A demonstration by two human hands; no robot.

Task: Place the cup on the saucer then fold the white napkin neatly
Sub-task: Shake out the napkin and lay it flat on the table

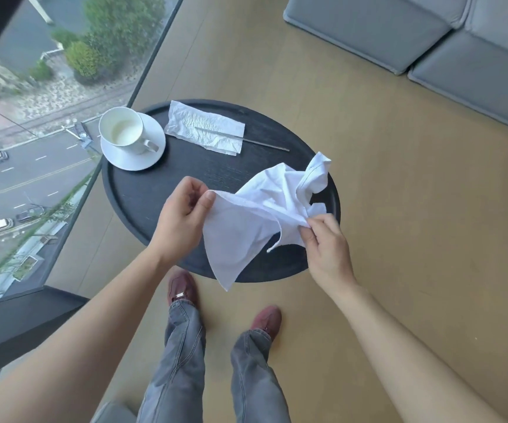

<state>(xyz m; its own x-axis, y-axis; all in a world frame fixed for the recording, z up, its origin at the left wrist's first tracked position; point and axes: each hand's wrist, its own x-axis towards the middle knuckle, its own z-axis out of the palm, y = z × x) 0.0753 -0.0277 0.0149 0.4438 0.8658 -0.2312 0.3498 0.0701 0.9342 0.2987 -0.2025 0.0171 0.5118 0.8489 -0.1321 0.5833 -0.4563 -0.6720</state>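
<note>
Both hands pinch napkin (255,221): left hand (182,215) on corner, right hand (322,242) on bunched edge. Cloth crumpled, trailing toward upper right. Cup (124,129) sits on saucer (146,157), upper left.

Bystanders on and around the round black tray table (130,203)

A crumpled white paper tissue (205,131) is lying flat at the far side, with a thin metal straw (264,143) resting across it; grey sofa cushions (429,41) are sitting on the tan floor (399,209) beyond.
</note>
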